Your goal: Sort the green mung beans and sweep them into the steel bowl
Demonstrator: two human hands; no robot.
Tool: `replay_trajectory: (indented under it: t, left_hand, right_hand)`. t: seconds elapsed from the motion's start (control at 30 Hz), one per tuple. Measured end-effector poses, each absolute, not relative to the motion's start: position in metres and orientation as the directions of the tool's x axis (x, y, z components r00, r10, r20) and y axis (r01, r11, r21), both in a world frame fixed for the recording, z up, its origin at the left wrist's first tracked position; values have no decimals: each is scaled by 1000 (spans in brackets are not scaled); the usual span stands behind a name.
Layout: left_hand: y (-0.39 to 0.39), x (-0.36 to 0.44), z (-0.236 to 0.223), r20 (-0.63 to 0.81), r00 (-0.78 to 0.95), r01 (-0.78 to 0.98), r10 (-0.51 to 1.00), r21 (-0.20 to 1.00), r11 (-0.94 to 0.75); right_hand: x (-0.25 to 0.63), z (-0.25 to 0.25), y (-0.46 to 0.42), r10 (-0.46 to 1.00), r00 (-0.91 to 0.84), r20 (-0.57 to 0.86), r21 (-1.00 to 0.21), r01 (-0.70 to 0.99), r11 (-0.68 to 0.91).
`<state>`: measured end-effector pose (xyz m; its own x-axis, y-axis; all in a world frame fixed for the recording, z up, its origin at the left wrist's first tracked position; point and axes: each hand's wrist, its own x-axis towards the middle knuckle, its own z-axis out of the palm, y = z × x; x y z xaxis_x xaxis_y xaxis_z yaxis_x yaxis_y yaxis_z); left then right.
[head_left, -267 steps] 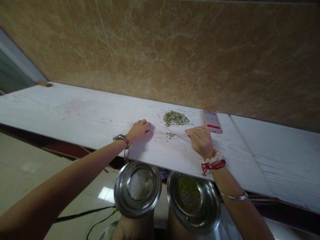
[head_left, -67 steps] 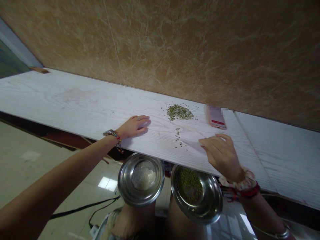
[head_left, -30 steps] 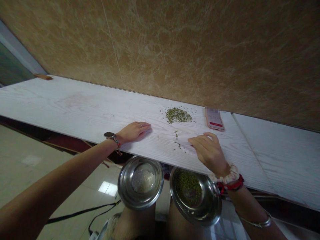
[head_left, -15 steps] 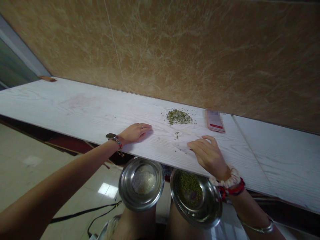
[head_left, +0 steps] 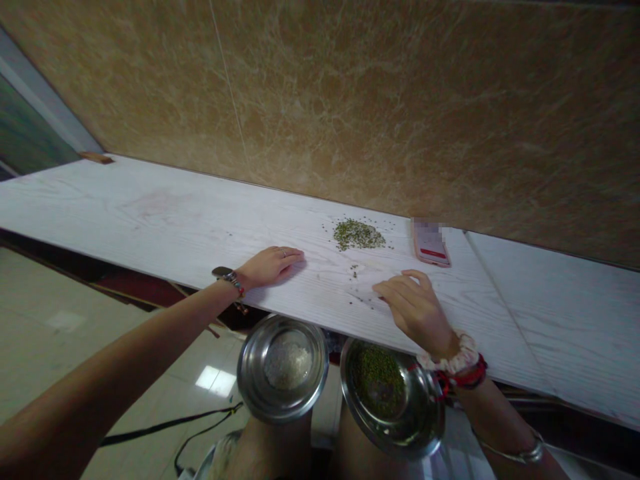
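My left hand (head_left: 270, 267) lies flat on the white board, fingers stretched out to the right and holding nothing. My right hand (head_left: 413, 308) is bent over the board with its fingers curled and drawn together; the thumb and anything between the fingertips are hidden. Just left of those fingertips are a few loose green beans (head_left: 355, 270). Behind them lies a small spread-out heap of green beans (head_left: 357, 235), looking like mung beans. Below my right hand, a steel bowl (head_left: 425, 417) holds more green beans (head_left: 377, 377).
Another steel bowl (head_left: 245, 373) with whitish contents rests on my left knee. A phone (head_left: 431, 241) lies near the marbled wall (head_left: 320, 100). At the far left end of the white board (head_left: 165, 230) is a small brown block (head_left: 97, 158). Black cables (head_left: 170, 421) run below.
My right hand has shifted very slightly to the left. A few more loose beans show beside its fingertips. My left hand, the bowls and the phone stay put.
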<state>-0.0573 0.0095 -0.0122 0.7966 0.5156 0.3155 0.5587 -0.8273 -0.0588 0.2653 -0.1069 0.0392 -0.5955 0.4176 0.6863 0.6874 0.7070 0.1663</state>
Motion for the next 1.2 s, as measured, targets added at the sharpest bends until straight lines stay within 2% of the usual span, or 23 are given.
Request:
replay_trajectory:
  t: [0.33,0.6,0.87,1.2]
  left_hand:
    - [10,-56,-13,342,795,556,501,-83,-827]
    - [11,-58,-14,328,797,557,507,-75,-827]
    - [10,-57,-13,334,795,558,506,-78,-826]
    - [11,-58,-16,323,787,572,525,-64,-818]
  right_hand:
    - [264,40,-107,440,-573,692,100,679,727]
    - [274,42,-113,470,-587,659,-12,617,787]
    - [265,46,-111,433,-590,681,5,596,803]
    - [275,52,-117,458,-640,617,-3,580,814]
